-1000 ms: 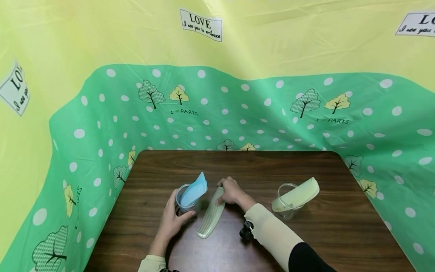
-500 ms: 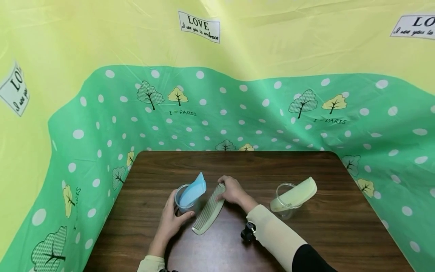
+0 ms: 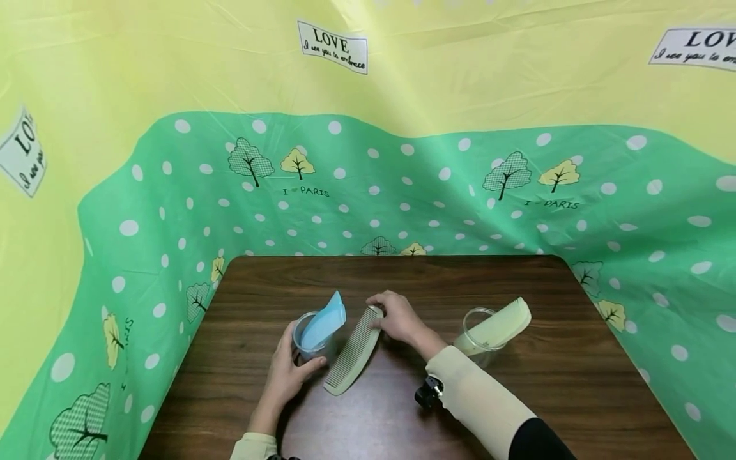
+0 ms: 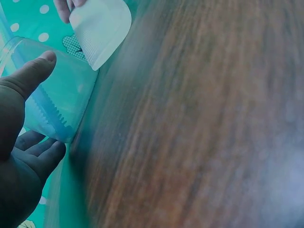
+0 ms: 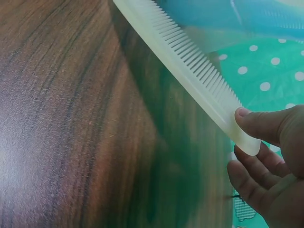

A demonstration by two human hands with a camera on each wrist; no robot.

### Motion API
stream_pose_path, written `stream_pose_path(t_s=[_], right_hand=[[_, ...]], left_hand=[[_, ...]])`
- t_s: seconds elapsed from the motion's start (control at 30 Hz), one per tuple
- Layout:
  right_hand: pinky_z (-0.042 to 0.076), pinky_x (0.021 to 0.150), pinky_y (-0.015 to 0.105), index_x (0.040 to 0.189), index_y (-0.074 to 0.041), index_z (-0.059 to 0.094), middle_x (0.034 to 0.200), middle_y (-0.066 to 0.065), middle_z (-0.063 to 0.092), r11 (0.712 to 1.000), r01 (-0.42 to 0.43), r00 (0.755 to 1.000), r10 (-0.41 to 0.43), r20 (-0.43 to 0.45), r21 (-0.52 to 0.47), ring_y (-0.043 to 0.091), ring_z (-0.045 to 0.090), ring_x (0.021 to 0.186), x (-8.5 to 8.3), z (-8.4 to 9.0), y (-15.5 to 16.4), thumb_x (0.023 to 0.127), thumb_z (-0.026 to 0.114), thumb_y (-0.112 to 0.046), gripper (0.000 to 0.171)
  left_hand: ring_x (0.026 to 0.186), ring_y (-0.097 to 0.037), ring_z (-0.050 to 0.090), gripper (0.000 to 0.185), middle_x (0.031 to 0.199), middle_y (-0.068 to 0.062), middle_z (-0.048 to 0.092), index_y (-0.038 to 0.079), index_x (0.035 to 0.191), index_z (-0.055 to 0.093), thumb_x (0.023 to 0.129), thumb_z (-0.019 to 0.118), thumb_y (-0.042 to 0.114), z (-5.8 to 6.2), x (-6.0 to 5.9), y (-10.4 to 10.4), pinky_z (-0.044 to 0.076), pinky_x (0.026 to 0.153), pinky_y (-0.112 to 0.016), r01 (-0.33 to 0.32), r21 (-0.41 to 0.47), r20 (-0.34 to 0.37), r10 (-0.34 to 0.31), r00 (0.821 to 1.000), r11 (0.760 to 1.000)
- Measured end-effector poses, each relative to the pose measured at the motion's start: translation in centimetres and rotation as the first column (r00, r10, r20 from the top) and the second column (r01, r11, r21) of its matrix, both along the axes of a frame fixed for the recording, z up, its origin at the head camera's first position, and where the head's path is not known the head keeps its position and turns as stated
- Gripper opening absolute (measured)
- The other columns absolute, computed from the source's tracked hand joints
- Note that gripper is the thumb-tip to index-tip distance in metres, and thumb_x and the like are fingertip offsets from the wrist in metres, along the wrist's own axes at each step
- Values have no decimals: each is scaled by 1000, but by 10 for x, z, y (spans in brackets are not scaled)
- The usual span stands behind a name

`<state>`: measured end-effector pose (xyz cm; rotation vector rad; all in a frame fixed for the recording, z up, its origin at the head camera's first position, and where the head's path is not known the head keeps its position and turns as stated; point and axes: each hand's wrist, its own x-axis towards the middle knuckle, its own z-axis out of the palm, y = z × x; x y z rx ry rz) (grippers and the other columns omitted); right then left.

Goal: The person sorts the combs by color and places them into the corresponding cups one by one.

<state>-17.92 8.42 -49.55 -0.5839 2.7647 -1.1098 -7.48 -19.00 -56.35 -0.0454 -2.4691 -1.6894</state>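
Note:
My left hand (image 3: pixel 285 372) holds a clear plastic cup (image 3: pixel 329 351) upright on the table, thumb on the near side and fingers round the far side. In it leans a blue comb (image 3: pixel 325 324), its teeth showing through the wall in the left wrist view. Just right of this cup, my right hand (image 3: pixel 400 317) pinches one end of a pale green comb (image 3: pixel 356 358) between thumb and fingers. The comb slants, its other end toward me and close by the left thumb. In the right wrist view its shadow falls on the wood beside it.
A second clear cup (image 3: pixel 484 359) stands at the right of the brown wooden table (image 3: pixel 575 383), with a pale yellow-green comb (image 3: pixel 503 326) leaning out of it. Behind the table hangs a green and yellow printed cloth (image 3: pixel 345 211).
The pale green comb's gripped end has moved slightly away from me, and its free end has swung left toward the left cup. My left hand keeps its place on the cup.

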Motion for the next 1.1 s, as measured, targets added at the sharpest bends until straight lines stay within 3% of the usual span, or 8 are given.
stream_pose_path(t_s=[0.33, 0.57, 0.83, 1.1], right_hand=[[58, 83, 35, 124, -7, 74, 114, 6, 69, 999, 29, 999, -29, -20, -31, 21, 65, 98, 7, 16, 3, 83, 85, -8, 42], [58, 80, 34, 121, -10, 76, 109, 5, 70, 998, 14, 998, -18, -64, -53, 19, 66, 93, 12, 27, 6, 82, 85, -6, 40], [52, 71, 27, 118, -12, 77, 105, 2, 70, 997, 2, 995, -10, -103, -79, 15, 61, 82, 18, 39, 12, 82, 86, -9, 37], [57, 73, 24, 118, -11, 77, 106, 3, 72, 991, 10, 994, -25, -108, -132, 13, 66, 84, 26, 54, 18, 81, 86, -7, 37]], left_hand=[[137, -30, 50, 98, 149, -14, 50, 19, 155, 37, 75, 94, 23, 1, -1, 0, 46, 113, -44, -2, -18, 3, 2, 1000, 1000], [138, -33, 49, 100, 149, -15, 49, 17, 156, 36, 75, 94, 24, -1, 0, 0, 45, 113, -51, 6, 3, -3, -6, 1000, 1000], [134, -25, 52, 97, 146, -8, 53, 22, 153, 40, 73, 95, 22, 3, 1, 1, 49, 110, -36, 8, 1, -6, -8, 1000, 1000], [135, -27, 51, 96, 146, -9, 52, 21, 153, 40, 74, 94, 20, 6, 1, 1, 47, 111, -49, 9, -10, 3, -9, 1000, 1000]])
